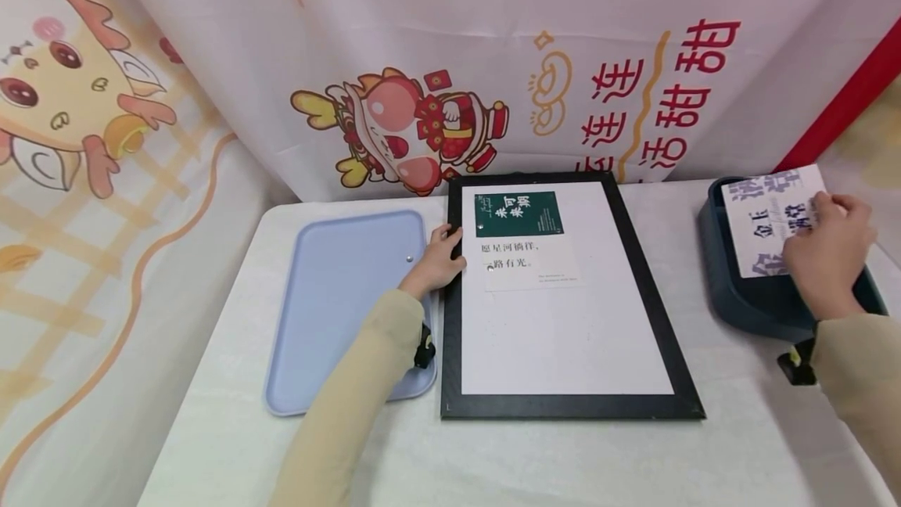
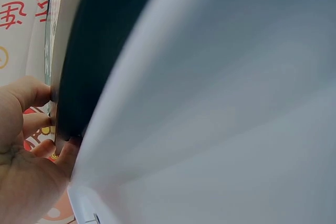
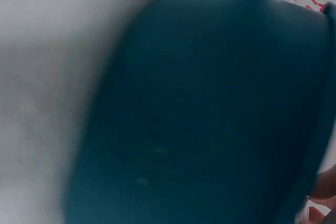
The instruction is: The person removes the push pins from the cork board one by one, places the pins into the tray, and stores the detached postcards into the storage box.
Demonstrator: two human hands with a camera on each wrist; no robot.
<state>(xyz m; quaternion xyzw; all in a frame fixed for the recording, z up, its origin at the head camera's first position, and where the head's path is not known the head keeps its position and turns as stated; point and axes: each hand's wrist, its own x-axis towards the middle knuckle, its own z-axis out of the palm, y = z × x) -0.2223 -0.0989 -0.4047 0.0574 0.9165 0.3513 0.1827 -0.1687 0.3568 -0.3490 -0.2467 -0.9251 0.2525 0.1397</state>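
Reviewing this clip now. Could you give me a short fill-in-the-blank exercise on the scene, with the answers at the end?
1. The left hand grips the black-framed board by its ____ edge.
2. The right hand holds a card at the bin, which stands on the board's ____ side.
3. The tray beside the board is light ____.
4. On the board, white writing shows on a dark ____ card.

Missing words: left; right; blue; green.

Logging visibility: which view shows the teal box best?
Head: it shows most of the teal box, partly covered by the card and right hand. Right wrist shows a cropped side close up; left wrist, none.
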